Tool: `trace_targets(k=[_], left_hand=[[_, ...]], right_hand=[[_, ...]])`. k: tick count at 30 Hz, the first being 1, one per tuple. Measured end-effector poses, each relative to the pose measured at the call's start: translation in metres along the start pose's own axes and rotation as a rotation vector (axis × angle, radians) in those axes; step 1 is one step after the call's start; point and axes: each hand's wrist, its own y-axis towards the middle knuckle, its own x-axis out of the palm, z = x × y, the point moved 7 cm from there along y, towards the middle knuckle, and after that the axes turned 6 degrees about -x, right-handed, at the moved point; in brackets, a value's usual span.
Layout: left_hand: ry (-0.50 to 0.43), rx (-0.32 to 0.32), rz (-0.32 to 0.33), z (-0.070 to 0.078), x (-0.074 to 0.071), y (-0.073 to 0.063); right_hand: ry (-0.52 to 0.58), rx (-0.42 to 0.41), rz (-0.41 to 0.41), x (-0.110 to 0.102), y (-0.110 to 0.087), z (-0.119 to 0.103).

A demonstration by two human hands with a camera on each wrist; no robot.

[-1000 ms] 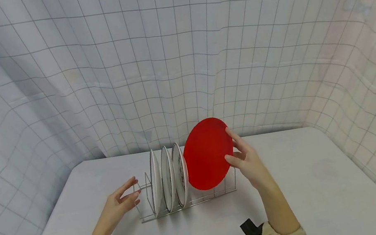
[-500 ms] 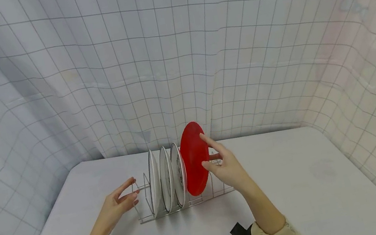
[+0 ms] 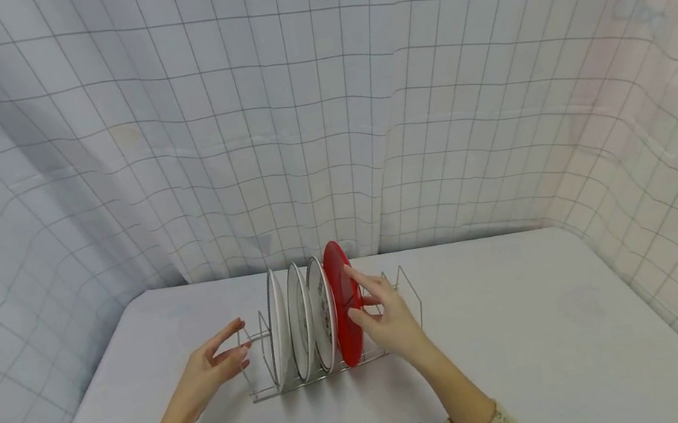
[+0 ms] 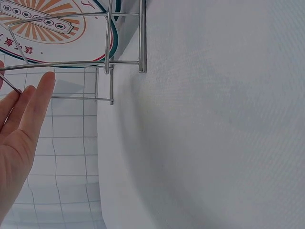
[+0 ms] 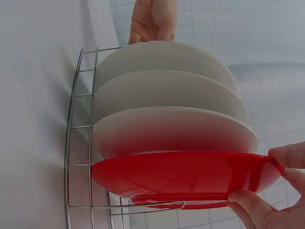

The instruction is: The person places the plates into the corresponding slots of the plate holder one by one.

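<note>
A red plate (image 3: 342, 309) stands on edge in the wire dish rack (image 3: 267, 397), to the right of three white plates (image 3: 282, 335). My right hand (image 3: 395, 326) pinches the red plate's outer rim between thumb and fingers; in the right wrist view, the fingertips and thumb (image 5: 252, 206) lie on that rim. At the rack's left end, my left hand (image 3: 205, 377) holds the end wire. The left wrist view has a wire passing between its fingers (image 4: 40, 102). The leftmost white plate shows a printed sunburst pattern (image 4: 47, 43) there.
The rack stands on a white tabletop (image 3: 558, 332). Behind it and at both sides hangs a white curtain (image 3: 326, 138) with a grid pattern. Wire slots of the rack (image 3: 418, 296) extend to the right of the red plate.
My right hand has moved left and down with the red plate, turning it edge-on and lowering it into the rack beside the white plates. My left hand has stayed at the rack's end.
</note>
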Motion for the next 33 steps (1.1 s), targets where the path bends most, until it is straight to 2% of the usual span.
trace_targets(k=[4,9,13,15,17,19,21,24,26,28,33], left_hand=[[-0.011,-0.002,-0.007,0.001,0.001,-0.001],[-0.008,-0.008,-0.008,0.002,0.000,-0.001],[0.016,-0.018,-0.001,0.002,-0.001,-0.001],[0.051,-0.033,0.017,0.003,-0.002,-0.001],[0.109,-0.036,0.041,0.004,-0.005,-0.001],[0.179,-0.034,0.075,0.007,-0.008,-0.001],[0.246,-0.022,0.117,0.009,-0.013,0.001],[0.293,-0.005,0.157,0.010,-0.020,0.005],[0.297,0.001,0.157,0.008,-0.024,0.010],[0.281,-0.001,0.124,0.003,-0.025,0.015],[0.236,-0.024,0.013,-0.009,-0.021,0.026]], right_hand=[[0.017,-0.012,0.002,0.001,-0.003,0.004],[0.062,0.016,-0.008,0.001,-0.007,0.012],[0.084,0.017,-0.011,0.000,-0.008,0.016],[0.099,-0.006,0.020,-0.005,-0.010,0.019],[0.101,-0.046,0.108,-0.013,-0.013,0.027],[0.063,-0.108,0.248,-0.026,-0.018,0.039],[-0.026,-0.169,0.409,-0.037,-0.026,0.052],[-0.196,-0.190,0.594,-0.048,-0.041,0.069],[-0.272,-0.168,0.661,-0.050,-0.048,0.078],[-0.318,-0.131,0.697,-0.051,-0.053,0.088],[-0.324,-0.062,0.752,-0.050,-0.060,0.104]])
